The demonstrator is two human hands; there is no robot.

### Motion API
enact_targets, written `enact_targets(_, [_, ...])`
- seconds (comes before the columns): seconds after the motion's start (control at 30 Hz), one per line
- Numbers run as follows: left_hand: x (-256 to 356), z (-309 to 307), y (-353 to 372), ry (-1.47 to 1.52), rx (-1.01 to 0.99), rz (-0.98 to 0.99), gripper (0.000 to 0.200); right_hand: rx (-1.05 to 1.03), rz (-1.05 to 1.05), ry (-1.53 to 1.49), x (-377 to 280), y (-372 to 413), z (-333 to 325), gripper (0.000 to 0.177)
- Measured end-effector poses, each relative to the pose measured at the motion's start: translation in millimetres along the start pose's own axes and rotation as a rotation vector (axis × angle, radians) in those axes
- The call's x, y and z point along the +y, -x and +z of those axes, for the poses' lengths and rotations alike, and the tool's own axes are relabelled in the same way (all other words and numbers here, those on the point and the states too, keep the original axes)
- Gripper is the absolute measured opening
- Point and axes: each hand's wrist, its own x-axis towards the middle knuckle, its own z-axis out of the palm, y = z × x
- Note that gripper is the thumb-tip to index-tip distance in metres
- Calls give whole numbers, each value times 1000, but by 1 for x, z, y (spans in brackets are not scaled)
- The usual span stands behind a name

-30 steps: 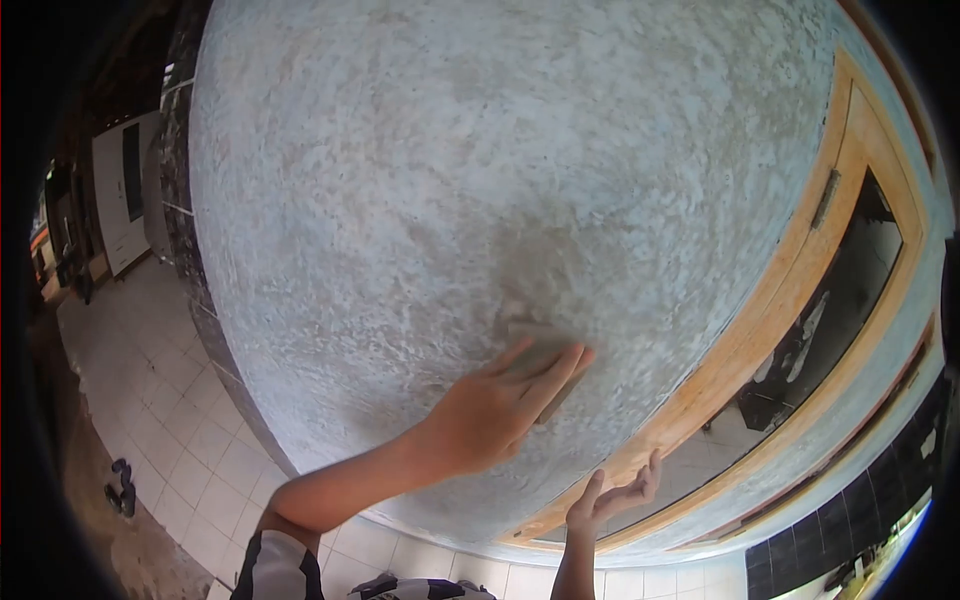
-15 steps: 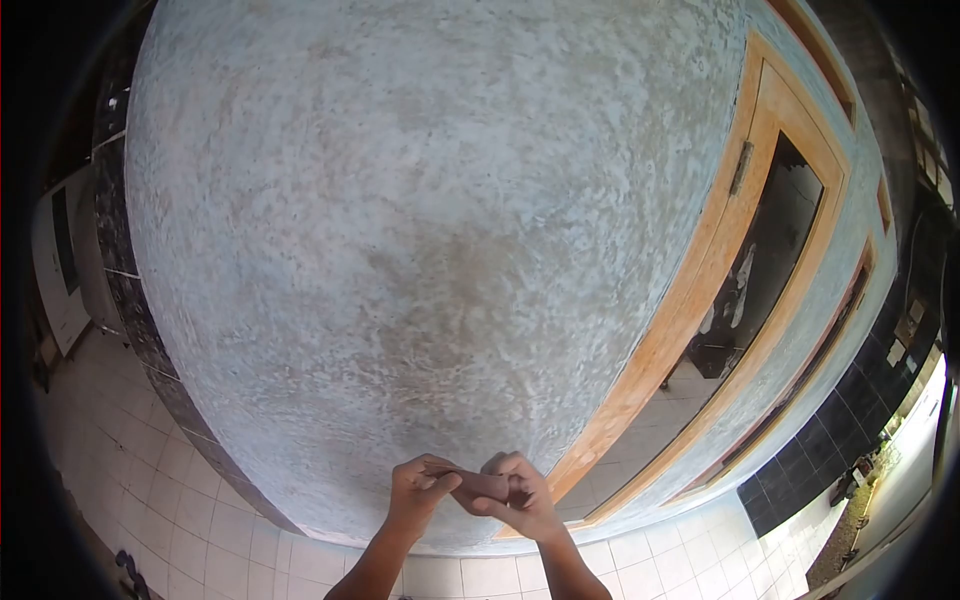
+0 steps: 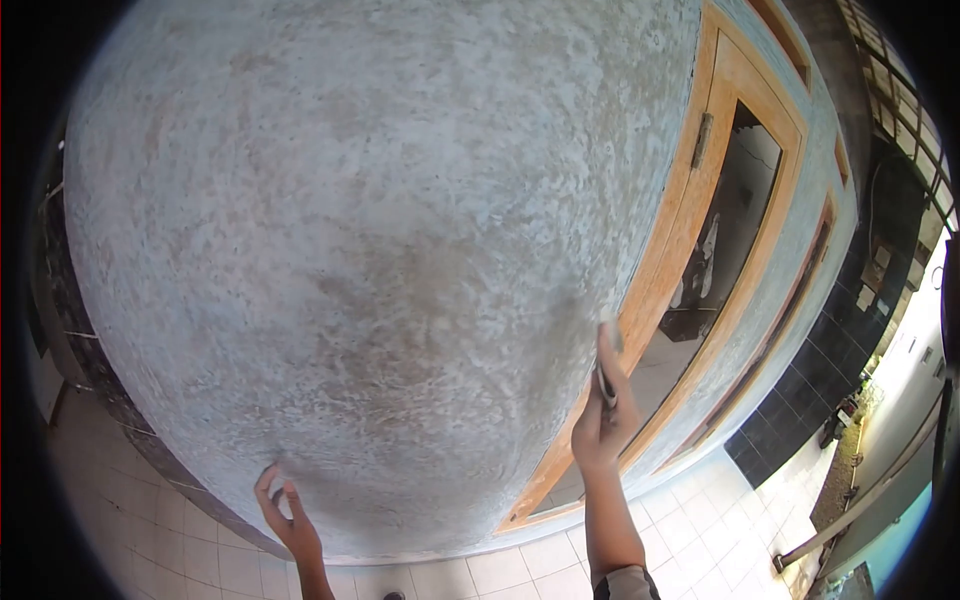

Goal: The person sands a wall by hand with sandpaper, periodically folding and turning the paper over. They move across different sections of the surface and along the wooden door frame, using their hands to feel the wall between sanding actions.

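My right hand [image 3: 606, 420] is raised flat toward the wall beside the wooden frame. Under its fingers is a piece of sandpaper [image 3: 606, 386], seen only as a thin edge and mostly hidden by the hand. Lower on the left, my left hand [image 3: 285, 512] has nothing in it; its thumb and fingers are curved and apart, close in front of the wall's lower part. The wall [image 3: 400, 200] is patchy pale blue and grey, with darker smudges at its middle.
An orange-brown wooden window frame [image 3: 697, 200] with dark glass stands right of the wall. Black tiles [image 3: 790, 415] cover a low wall farther right. Pale floor tiles [image 3: 500, 572] run along the bottom. A dark tiled strip [image 3: 85, 350] edges the wall's left side.
Both hands were together on the folded sheet; now they are apart. My right hand has gone up and right with it, while my left hand let go and moved left. The view has shifted.
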Motion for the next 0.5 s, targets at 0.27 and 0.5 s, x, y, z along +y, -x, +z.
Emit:
enact_targets(0.27, [-10, -33, -100, -270, 201, 452, 71, -20, -235, 406, -7, -86, 46, 76])
enact_targets(0.5, [-87, -48, -135, -542, 31, 468, 110, -145, -191, 627, -32, -105, 83, 90])
